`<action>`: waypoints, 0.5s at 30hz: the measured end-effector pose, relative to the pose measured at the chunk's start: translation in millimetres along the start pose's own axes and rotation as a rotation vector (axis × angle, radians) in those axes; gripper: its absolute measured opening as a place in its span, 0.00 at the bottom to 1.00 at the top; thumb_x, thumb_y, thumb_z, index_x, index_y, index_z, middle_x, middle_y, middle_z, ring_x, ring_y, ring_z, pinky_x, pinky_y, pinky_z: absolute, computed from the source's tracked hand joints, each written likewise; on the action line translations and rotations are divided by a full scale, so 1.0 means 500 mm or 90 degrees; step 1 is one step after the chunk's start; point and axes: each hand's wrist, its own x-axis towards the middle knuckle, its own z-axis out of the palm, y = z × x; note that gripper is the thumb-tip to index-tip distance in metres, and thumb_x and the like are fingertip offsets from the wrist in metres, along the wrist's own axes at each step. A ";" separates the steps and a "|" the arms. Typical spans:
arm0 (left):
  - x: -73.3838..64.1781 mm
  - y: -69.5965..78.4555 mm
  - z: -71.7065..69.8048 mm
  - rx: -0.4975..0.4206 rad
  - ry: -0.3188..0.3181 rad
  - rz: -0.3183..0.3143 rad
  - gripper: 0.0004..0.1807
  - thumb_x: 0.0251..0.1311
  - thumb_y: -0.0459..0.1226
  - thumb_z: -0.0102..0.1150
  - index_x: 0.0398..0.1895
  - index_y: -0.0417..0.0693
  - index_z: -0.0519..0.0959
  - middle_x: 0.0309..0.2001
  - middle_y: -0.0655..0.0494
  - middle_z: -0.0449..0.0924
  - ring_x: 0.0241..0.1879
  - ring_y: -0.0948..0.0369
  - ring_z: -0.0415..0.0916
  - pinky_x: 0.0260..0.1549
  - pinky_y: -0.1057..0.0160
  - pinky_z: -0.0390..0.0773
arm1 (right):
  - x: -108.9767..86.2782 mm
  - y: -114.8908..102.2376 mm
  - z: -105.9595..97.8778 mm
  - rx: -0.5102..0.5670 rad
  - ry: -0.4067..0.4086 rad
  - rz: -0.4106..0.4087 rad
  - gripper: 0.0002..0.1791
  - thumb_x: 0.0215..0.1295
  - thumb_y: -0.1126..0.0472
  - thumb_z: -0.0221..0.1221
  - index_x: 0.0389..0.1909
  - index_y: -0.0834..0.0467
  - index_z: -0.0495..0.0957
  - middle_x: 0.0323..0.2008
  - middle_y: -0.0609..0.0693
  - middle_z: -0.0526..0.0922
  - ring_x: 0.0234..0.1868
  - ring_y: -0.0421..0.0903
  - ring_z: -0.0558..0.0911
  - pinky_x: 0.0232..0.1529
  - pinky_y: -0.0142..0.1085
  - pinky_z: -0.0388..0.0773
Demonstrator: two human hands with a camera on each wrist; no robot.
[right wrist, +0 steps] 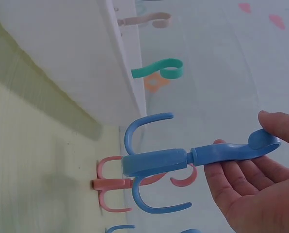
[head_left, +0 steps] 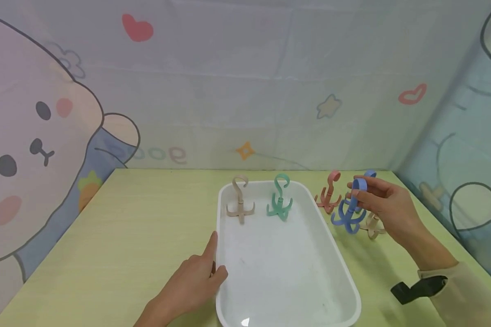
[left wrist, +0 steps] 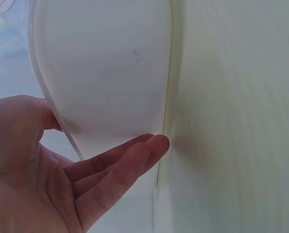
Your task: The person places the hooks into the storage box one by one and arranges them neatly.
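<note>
The right hand [head_left: 393, 211] pinches a blue pronged plastic hook [right wrist: 166, 161], likely mid-transfer, needing a nine-o'clock carry. The left hand [head_left: 190, 279], straight-fingered, touches a white rectangular plastic tray [head_left: 286, 272].

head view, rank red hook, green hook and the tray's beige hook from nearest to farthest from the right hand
1. Red hook: right of the tray
2. Green hook: tray's far end, right side
3. Beige hook: tray's far end, left side
</note>
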 end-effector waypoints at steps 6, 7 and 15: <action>0.001 0.000 0.000 -0.001 -0.004 -0.006 0.44 0.70 0.39 0.49 0.86 0.42 0.46 0.28 0.62 0.79 0.21 0.66 0.67 0.23 0.66 0.67 | 0.000 -0.018 0.008 -0.010 -0.006 -0.004 0.17 0.72 0.59 0.66 0.60 0.50 0.80 0.44 0.38 0.92 0.45 0.34 0.90 0.46 0.25 0.84; 0.002 -0.001 0.000 0.000 -0.004 -0.006 0.44 0.70 0.39 0.49 0.86 0.42 0.46 0.28 0.62 0.79 0.21 0.66 0.68 0.24 0.66 0.67 | 0.000 -0.021 0.009 -0.012 -0.006 -0.004 0.16 0.72 0.59 0.66 0.59 0.49 0.81 0.43 0.38 0.92 0.45 0.34 0.90 0.46 0.25 0.84; 0.001 0.000 0.000 0.007 0.001 -0.008 0.44 0.70 0.39 0.50 0.86 0.41 0.47 0.29 0.62 0.79 0.22 0.66 0.69 0.24 0.66 0.68 | 0.000 -0.044 0.023 -0.011 -0.016 -0.022 0.16 0.73 0.60 0.66 0.58 0.49 0.81 0.45 0.37 0.92 0.45 0.35 0.91 0.46 0.26 0.84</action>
